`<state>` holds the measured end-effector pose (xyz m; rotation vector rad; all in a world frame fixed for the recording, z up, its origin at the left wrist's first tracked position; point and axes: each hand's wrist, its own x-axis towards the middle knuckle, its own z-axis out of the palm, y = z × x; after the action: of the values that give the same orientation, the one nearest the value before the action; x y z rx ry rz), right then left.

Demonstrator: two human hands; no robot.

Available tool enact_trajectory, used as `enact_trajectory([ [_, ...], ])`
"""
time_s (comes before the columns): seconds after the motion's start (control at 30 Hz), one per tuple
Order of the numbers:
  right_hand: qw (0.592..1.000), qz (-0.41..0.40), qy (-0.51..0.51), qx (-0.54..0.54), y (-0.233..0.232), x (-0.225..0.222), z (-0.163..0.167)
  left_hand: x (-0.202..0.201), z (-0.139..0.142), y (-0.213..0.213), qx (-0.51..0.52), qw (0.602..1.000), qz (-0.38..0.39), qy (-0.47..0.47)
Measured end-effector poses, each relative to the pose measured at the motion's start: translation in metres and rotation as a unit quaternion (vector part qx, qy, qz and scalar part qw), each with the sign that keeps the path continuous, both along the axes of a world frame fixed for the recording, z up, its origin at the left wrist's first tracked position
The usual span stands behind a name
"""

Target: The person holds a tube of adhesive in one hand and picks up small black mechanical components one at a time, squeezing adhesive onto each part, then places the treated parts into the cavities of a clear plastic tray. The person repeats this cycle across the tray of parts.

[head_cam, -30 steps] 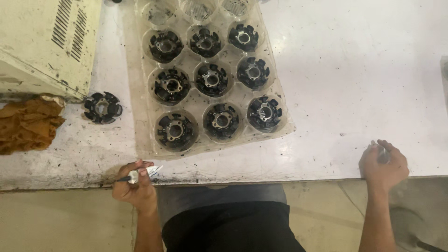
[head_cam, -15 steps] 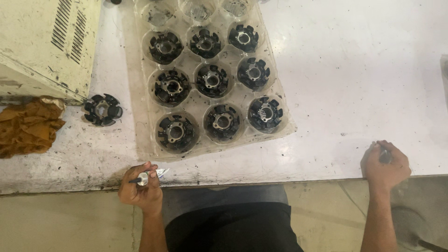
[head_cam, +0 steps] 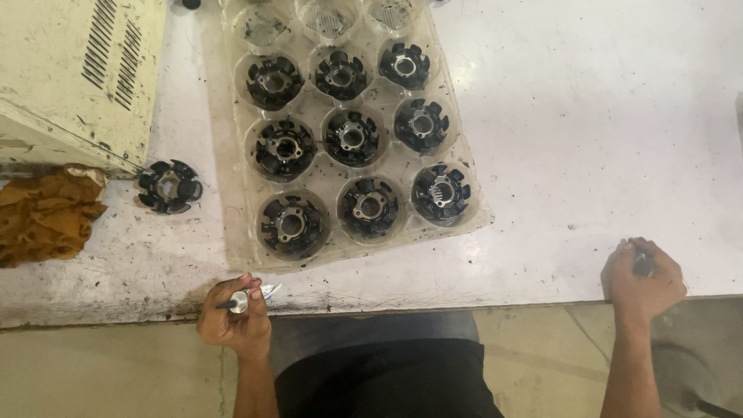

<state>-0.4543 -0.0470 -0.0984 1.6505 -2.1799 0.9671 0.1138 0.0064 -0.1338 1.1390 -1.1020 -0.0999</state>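
White counter, grimy along its near edge, carries a clear tray of black stators, nine in their wells and the far row bare. One loose stator lies left of the tray, just beside a cream box at the far-left corner, with a brown rag near it at the left edge. The left hand sits at the near edge, clenched around a small metal tool whose tip points toward the tray's near-left corner. The right hand rests well apart, at the near edge to the right, closed on a small dark piece; what it is I cannot tell. Both hands work at the very lip of the counter, so either small item could slip from the grip and fall to the floor. The tray is thin and flexible; a nudge from the tool could tip stators from their wells.
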Motion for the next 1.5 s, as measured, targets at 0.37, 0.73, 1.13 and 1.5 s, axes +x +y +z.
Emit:
enact_trajectory([
  [0.37,1.0,0.003,0.005,-0.013,0.0002,0.0005,0.001,-0.002,0.0032,0.0011,0.027,1.0,0.009,0.007],
  [0.73,1.0,-0.019,-0.002,0.017,-0.0009,-0.0009,0.0015,-0.0005,0.001,-0.0013,0.024,1.0,0.002,0.009],
  [1.13,1.0,-0.012,-0.015,0.008,-0.0001,0.0002,0.0029,-0.0023,0.0017,-0.0003,0.025,1.0,0.007,0.01],
  [1.5,1.0,-0.024,0.007,0.008,0.0009,-0.0022,0.0011,-0.0024,0.0009,-0.0002,0.03,0.999,0.009,0.012],
])
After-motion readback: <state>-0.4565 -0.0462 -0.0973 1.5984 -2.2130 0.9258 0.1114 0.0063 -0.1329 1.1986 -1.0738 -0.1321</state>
